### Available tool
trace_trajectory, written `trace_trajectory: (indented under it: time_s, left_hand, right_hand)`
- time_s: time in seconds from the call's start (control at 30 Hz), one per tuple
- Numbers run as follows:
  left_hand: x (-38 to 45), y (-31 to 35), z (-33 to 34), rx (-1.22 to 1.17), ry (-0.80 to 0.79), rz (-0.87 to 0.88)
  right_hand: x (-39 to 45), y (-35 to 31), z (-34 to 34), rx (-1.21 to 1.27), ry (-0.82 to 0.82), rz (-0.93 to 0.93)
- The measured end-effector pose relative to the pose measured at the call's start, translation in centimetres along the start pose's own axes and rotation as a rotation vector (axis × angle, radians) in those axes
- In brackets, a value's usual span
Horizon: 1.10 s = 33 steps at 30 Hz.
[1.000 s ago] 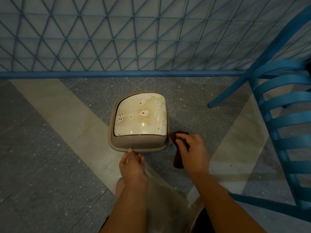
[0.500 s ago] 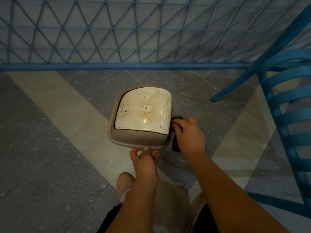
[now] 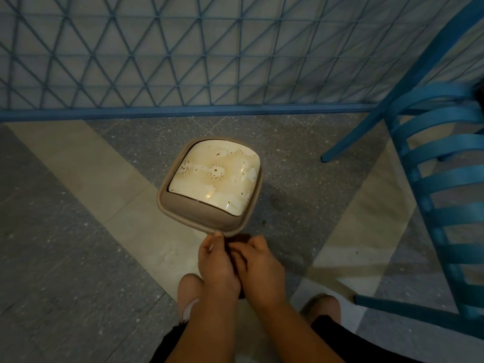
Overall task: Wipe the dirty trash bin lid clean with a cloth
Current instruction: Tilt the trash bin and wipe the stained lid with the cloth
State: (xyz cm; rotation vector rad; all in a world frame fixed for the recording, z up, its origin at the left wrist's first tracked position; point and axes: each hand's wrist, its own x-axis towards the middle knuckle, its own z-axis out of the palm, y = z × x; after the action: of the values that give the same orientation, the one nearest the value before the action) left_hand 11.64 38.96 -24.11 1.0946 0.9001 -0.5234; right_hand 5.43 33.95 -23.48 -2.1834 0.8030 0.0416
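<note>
The trash bin [image 3: 183,213] is taupe and stands on the floor in front of me. Its cream swing lid [image 3: 230,195] is spotted and smeared with brown stains. My left hand [image 3: 217,263] and my right hand [image 3: 262,271] are pressed together just below the bin's near rim, fingers curled. Between them they hold a dark cloth [image 3: 242,294], mostly hidden, with only dark slivers showing. A fingertip of the left hand reaches the rim.
A blue slatted chair [image 3: 442,195] stands close on the right, one leg [image 3: 324,158] angled toward the bin. A blue lattice fence [image 3: 183,61] closes off the back. My feet [image 3: 188,292] are on the grey and beige tiled floor.
My right hand brought the cloth from beside the bin's right side to the front. My left hand let go of the rim and joined it. The bin now sits turned slightly.
</note>
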Motion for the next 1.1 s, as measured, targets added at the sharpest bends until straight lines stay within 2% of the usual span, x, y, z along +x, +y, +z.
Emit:
trace_trajectory:
  time_s: [0.1, 0.2, 0.27, 0.5, 0.57, 0.67, 0.87, 0.97, 1.1]
  left_hand:
    - [0.4, 0.2, 0.3, -0.032, -0.038, -0.015]
    - [0.9, 0.7, 0.1, -0.077, 0.008, 0.009]
    - [0.6, 0.7, -0.1, -0.077, 0.038, 0.023]
    - [0.0, 1.2, -0.6, -0.001, 0.026, 0.077]
    - [0.5, 1.5, -0.9, 0.042, 0.017, 0.097]
    - [0.7, 1.9, -1.1, 0.095, 0.006, 0.098]
    - [1.0, 2.0, -1.2, 0.114, 0.013, 0.094]
    - [0.8, 2.2, -1.2, 0.098, 0.009, 0.083]
    - [0.8, 2.3, -1.6, 0.142, 0.022, 0.092]
  right_hand:
    - [0.0, 0.6, -0.5, -0.057, 0.106, -0.016]
    - [1.3, 1.3, -2.1, -0.092, 0.178, 0.023]
    - [1.9, 1.0, -2.5, -0.096, 0.232, -0.016]
    - [3.5, 0.6, -1.8, -0.204, 0.127, -0.24]
    - [5.1, 1.0, -2.9, -0.254, 0.142, -0.225]
    - [8.1, 1.4, -4.7, -0.265, 0.189, -0.105]
    - [9.4, 0.9, -5.2, -0.153, 0.238, 0.089]
    - [6.2, 0.3, -3.3, -0.099, 0.197, 0.071]
    - [2.0, -0.5, -1.1, -0.088, 0.049, -0.051]
